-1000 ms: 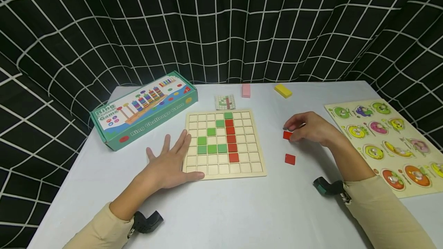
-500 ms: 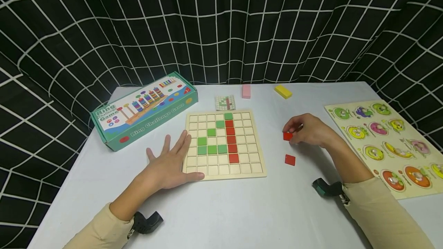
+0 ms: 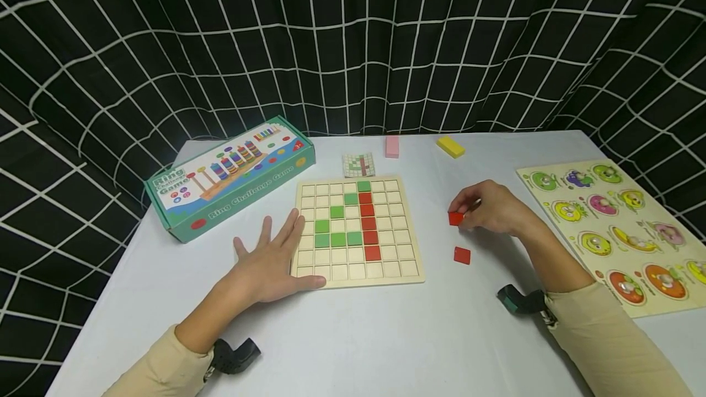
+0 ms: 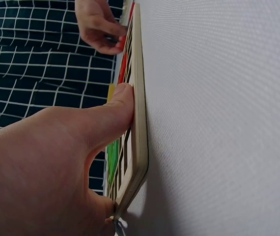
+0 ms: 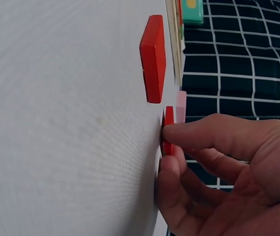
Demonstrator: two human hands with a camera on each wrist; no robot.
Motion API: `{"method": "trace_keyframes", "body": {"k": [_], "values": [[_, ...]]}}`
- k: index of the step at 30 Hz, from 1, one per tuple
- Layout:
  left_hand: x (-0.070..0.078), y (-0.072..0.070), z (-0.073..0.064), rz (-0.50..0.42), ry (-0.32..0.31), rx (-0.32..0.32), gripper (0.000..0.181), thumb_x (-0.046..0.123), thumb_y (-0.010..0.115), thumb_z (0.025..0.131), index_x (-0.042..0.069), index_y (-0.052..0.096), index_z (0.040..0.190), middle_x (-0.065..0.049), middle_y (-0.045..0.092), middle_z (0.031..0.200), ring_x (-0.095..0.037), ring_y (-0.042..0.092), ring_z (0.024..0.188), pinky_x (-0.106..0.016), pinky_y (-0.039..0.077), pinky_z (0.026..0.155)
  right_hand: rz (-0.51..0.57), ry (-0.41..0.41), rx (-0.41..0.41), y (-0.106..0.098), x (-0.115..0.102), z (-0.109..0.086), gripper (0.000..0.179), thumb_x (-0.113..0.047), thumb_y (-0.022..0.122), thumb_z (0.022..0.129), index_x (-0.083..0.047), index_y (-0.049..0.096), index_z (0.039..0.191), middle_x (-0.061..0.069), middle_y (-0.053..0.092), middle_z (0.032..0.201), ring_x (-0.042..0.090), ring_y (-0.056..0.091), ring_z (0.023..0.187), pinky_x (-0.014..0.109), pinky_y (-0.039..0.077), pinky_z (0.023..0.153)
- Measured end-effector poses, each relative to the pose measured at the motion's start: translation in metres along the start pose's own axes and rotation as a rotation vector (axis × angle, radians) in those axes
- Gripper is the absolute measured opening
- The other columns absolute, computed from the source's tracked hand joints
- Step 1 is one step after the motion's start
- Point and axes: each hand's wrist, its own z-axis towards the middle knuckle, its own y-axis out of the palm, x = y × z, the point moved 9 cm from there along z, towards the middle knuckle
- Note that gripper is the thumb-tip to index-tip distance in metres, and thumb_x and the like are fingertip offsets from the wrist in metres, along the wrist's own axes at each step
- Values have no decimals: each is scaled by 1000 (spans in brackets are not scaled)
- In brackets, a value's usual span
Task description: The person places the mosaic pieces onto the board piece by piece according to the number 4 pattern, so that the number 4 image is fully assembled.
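Observation:
My right hand (image 3: pixel 491 206) pinches a small red square tile (image 3: pixel 455 219) between thumb and fingertips, to the right of the board. In the right wrist view the thumb lies on that tile (image 5: pixel 169 142), low at the white tabletop. A second red tile (image 3: pixel 462 255) lies nearer to me, untouched. My left hand (image 3: pixel 270 265) rests with spread fingers at the left edge of a wooden grid board (image 3: pixel 339 271); its thumb (image 4: pixel 120 105) lies on the front rim. Green tiles (image 3: pixel 337 239) and a column of red tiles (image 3: pixel 369 223) sit in the board's squares.
Behind the board lies a small pattern card (image 3: pixel 358 165). A pink block (image 3: pixel 392 146) and a yellow block (image 3: pixel 451 146) are at the table's back. A Ring Challenge Game box (image 3: pixel 231 176) stands left; a fruit puzzle board (image 3: pixel 612 225) lies right.
The right fingers have closed on the red tile, which has shifted slightly left with the hand. My left hand stays in place on the board.

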Motion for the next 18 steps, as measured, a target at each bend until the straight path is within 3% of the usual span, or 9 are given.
{"method": "trace_keyframes", "body": {"k": [9,18], "values": [[1,-1,1,5,1,8,121,83,61,82,16,10,169,-2,-1,178,-52,-1,159,-94,2,101,28,10,10,1,-8,-4,32,1,77,78,-3,77,110,13,70,100,26,60,88,31,53,68],[1,0,1,-1,0,4,121,83,62,82,16,10,169,-2,0,178,-53,-2,159,-94,2,101,36,-34,9,6,-23,-9,31,-1,80,80,-5,78,111,11,72,102,27,60,93,30,53,72]]}}
